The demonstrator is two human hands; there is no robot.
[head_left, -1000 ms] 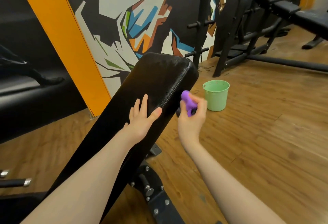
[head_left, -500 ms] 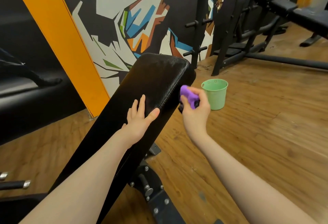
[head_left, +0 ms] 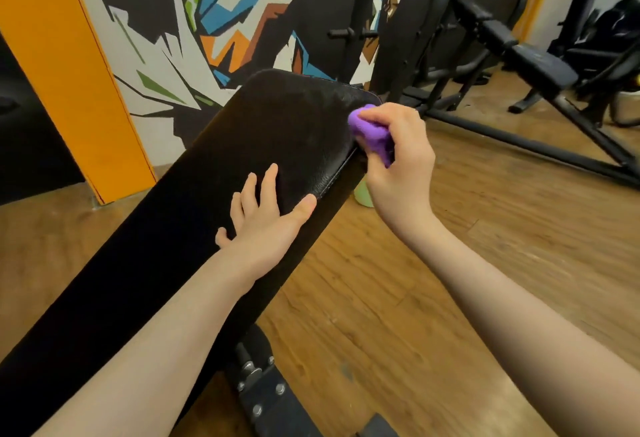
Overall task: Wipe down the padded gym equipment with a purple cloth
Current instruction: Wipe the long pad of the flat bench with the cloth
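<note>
A wooden floor (head_left: 433, 298) carries the black padded bench (head_left: 207, 194) and a green bucket (head_left: 363, 194).

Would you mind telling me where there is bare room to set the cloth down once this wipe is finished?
Bare wood floor lies between the black pad and the right forearm, and more beyond the right hand up to the dark frame bar. It is crowded at the pad's right edge: purple cloth, green bucket, left hand.

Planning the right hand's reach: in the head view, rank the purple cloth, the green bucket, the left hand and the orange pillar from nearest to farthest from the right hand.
1. purple cloth, gripped in the right hand.
2. green bucket, just below the hand, mostly hidden.
3. left hand, flat on the black pad.
4. orange pillar, far left.
</note>
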